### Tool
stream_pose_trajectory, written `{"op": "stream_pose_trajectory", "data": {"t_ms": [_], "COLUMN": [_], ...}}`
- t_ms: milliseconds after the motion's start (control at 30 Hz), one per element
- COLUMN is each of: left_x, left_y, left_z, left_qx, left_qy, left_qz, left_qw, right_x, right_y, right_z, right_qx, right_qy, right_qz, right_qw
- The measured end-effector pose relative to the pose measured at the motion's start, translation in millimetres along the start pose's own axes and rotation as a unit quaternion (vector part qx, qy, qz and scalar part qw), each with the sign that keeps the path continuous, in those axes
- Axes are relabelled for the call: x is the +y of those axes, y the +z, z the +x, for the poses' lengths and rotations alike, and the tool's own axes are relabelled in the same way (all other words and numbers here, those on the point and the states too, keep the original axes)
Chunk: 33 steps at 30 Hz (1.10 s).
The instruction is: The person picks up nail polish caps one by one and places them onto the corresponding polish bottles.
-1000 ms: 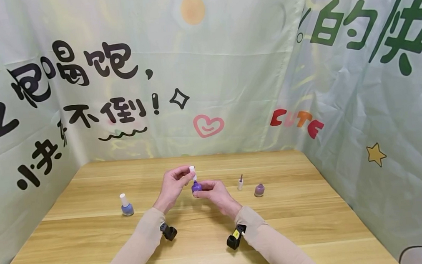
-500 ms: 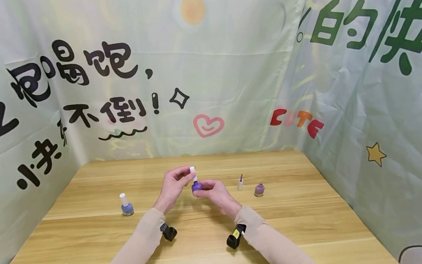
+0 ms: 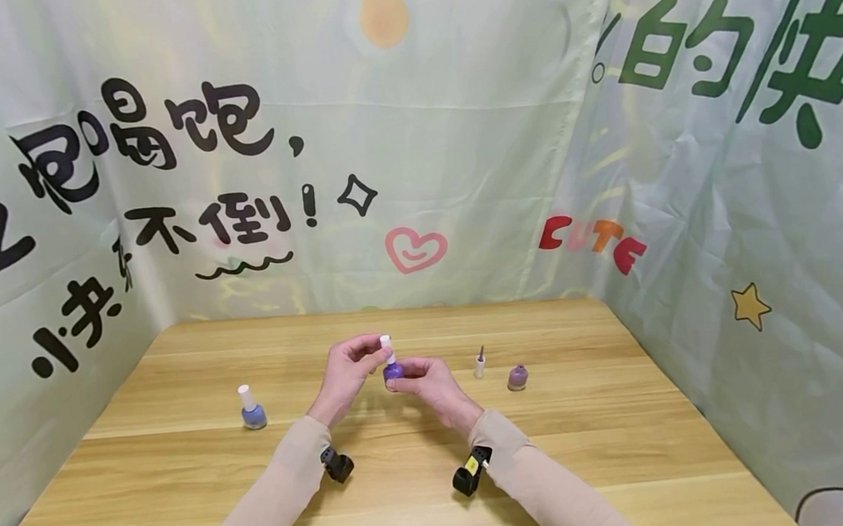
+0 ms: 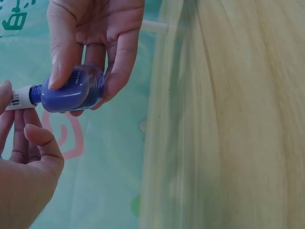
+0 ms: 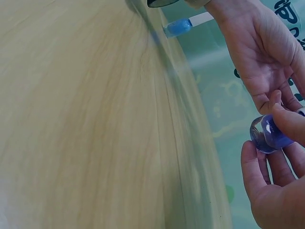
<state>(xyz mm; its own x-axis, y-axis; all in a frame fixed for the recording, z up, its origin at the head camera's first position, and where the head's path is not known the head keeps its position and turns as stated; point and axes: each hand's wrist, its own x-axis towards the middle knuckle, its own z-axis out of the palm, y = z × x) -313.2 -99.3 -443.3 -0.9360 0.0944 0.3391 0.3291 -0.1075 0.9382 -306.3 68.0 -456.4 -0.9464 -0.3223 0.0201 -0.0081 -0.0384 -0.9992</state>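
Note:
My left hand (image 3: pixel 346 371) pinches the white cap (image 3: pixel 388 349) of a purple nail polish bottle (image 3: pixel 393 372). My right hand (image 3: pixel 436 387) holds the bottle's glass body between thumb and fingers, upright above the table. In the left wrist view, the cap (image 4: pixel 21 98) sits at the bottle's neck, and a band of purple screw thread (image 4: pixel 35 94) shows between cap and shoulder. The right wrist view has the bottle's clear base (image 5: pixel 261 135) between the right thumb and fingers; its cap is mostly out of frame there.
On the wooden table (image 3: pixel 383 517), a capped blue nail polish bottle (image 3: pixel 253 415) stands at the left. To the right are a mauve polish bottle (image 3: pixel 518 378) without its cap and a white cap (image 3: pixel 480 366) standing with its brush upward. Printed cloth (image 3: pixel 488 165) walls the table's back and sides.
The left hand and the white cap have come down slightly toward the purple bottle, so less neck shows in the head view. The right hand and the other bottles stay in place.

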Motion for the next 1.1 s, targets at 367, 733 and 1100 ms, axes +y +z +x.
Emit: {"op": "stream_pose_trajectory", "data": {"t_ms": [367,733,1100], "left_x": [0.0,-0.4,18.0], "left_y": [2.7,6.0,7.9], "left_z": [0.5,-1.1,-12.4], "left_qx": [-0.001,0.001,-0.016], "left_qy": [0.026,0.014,0.034], "left_qz": [0.038,0.07,0.098], "left_qw": [0.9989,0.9974,0.9945], "right_x": [-2.3,2.4,-6.9], "right_y": [-1.1,-3.1,0.7], "right_z": [-0.1,0.8,-8.6], "right_qx": [-0.002,0.018,0.004], "right_qy": [-0.011,-0.023,-0.02], "right_qz": [0.002,-0.017,-0.026], "right_qw": [1.0,0.999,0.999]}}
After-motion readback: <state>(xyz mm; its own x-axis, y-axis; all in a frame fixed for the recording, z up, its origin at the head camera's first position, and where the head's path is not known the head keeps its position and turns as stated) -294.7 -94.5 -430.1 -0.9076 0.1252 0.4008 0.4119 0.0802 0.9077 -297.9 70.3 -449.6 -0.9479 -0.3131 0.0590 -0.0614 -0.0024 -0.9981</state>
